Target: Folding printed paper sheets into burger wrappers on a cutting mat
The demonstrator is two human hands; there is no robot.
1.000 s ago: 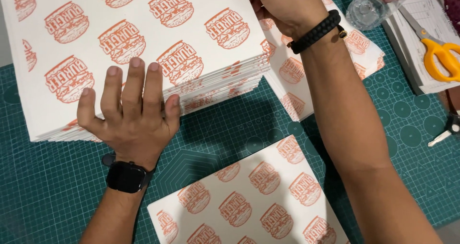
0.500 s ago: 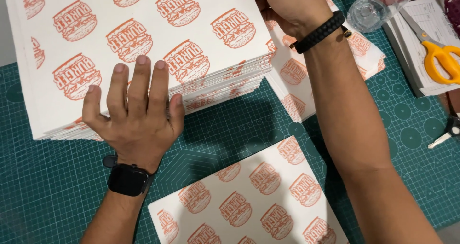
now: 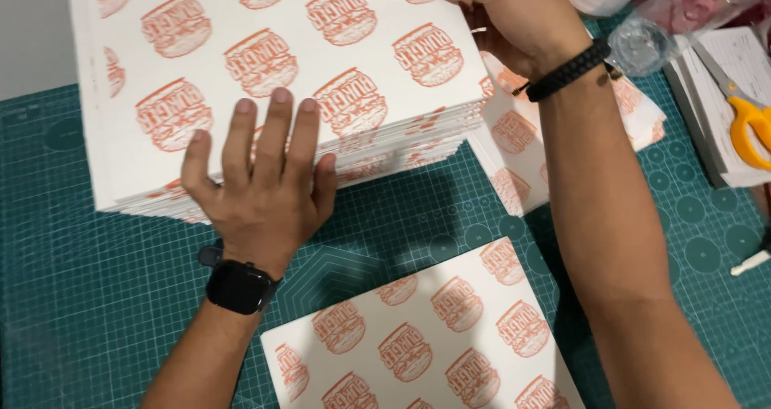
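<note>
Left hand flat on paper stack, right hand pinching far corner

Thick stack of white sheets, orange burger prints, flat on green mat, far-left.

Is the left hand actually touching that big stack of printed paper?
Touching. The head view shows the left hand lying flat, fingers spread, on the paper stack.
</note>
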